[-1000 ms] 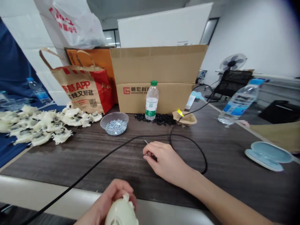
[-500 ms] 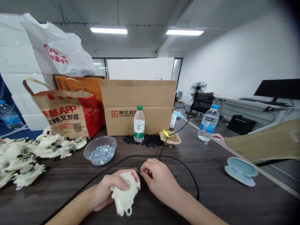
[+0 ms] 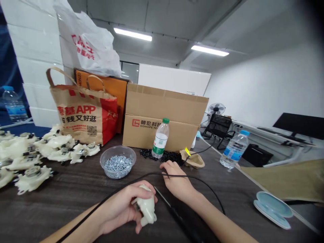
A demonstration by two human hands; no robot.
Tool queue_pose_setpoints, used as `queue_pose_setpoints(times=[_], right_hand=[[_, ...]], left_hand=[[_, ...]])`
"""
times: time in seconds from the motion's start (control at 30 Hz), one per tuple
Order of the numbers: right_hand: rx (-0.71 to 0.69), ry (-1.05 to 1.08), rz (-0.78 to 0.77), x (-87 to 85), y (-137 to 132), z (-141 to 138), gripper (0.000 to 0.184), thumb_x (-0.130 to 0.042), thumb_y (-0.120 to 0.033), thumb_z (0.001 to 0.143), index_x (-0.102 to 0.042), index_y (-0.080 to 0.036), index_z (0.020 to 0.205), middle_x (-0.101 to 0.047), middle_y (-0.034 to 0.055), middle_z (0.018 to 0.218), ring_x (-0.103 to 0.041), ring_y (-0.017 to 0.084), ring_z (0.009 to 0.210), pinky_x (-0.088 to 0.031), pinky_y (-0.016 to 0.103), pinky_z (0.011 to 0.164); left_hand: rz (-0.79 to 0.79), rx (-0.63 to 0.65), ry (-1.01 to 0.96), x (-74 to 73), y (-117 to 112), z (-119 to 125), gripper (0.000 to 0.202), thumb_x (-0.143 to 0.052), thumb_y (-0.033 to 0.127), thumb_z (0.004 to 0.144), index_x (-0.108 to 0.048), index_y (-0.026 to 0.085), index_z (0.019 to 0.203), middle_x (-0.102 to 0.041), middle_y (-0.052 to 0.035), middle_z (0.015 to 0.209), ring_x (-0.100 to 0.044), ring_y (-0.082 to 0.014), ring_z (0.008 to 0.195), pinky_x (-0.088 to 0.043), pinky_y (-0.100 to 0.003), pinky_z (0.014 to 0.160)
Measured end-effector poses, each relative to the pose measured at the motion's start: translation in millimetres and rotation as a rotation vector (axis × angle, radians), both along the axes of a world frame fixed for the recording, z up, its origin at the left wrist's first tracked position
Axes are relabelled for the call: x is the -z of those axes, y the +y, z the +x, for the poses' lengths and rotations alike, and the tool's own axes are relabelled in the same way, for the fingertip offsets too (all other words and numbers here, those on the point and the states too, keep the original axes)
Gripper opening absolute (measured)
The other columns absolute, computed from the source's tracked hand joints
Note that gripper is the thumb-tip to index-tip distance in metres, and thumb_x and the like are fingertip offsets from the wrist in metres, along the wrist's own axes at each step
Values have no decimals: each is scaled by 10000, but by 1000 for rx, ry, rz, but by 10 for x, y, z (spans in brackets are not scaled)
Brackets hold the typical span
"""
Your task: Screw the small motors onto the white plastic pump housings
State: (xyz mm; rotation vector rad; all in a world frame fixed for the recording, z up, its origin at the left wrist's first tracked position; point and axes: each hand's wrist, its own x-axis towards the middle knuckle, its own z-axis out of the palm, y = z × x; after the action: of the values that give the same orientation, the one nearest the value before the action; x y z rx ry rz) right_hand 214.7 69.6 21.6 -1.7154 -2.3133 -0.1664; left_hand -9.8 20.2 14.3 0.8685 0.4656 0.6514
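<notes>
My left hand (image 3: pixel 126 206) is closed around a cream plastic housing (image 3: pixel 148 207), now turned edge-on above the table. Farther forward, my right hand (image 3: pixel 177 180) is low over the table, fingers loosely bent and apart, close to a pile of small black parts (image 3: pixel 168 156). Nothing shows in those fingers, though their tips are partly hidden. A black screwdriver (image 3: pixel 178 217) with a thin metal shaft lies between my hands, beside my right forearm. The black cable (image 3: pixel 152 173) runs across my left forearm and over the back of my right hand.
A clear bowl of screws (image 3: pixel 117 163) sits left of centre; more cream housings (image 3: pixel 32 179) pile up at the left. A green-capped bottle (image 3: pixel 160 140) stands before a cardboard box (image 3: pixel 167 111). A blue-capped bottle (image 3: pixel 234 152) and an open pale-blue case (image 3: pixel 273 209) are at the right.
My right hand has moved forward, away from the screwdriver, towards the black parts. My left hand has turned the housing from face-up to edge-on. The view has tilted and shifted.
</notes>
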Motion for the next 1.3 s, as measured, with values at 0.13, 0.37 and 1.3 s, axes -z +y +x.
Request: queue_pose_setpoints(times=[0.13, 0.37, 1.3], right_hand=[[15, -127, -5, -10, 377, -144, 243, -655, -297, 1008, -653, -161, 1209, -666, 86, 1229, -663, 255, 1092, -564, 471, 935], [107, -252, 36, -20, 611, -339, 227, -647, -315, 1017, -662, -145, 1167, -698, 72, 1124, -701, 220, 966, -598, 424, 855], [-43, 171, -295, -125, -710, 149, 170, -543, -105, 831, -668, -218, 847, -670, -11, 718, -620, 176, 648, -463, 249, 583]], left_hand=[[-16, 21, -26, -8, 52, -14, 433, -726, 180, 589, -677, 147, 1019, -684, -75, 920, -689, -213, 737, -613, -286, 511], [12, 23, 133, 19, 128, 92, 558, -905, 40, 246, -643, 160, 723, -684, 0, 629, -654, -171, 518, -533, -210, 405], [-40, -63, 35, -38, -243, 100, 307, -712, 237, 611, -625, 164, 896, -595, 13, 702, -543, -113, 586, -334, -200, 505]])
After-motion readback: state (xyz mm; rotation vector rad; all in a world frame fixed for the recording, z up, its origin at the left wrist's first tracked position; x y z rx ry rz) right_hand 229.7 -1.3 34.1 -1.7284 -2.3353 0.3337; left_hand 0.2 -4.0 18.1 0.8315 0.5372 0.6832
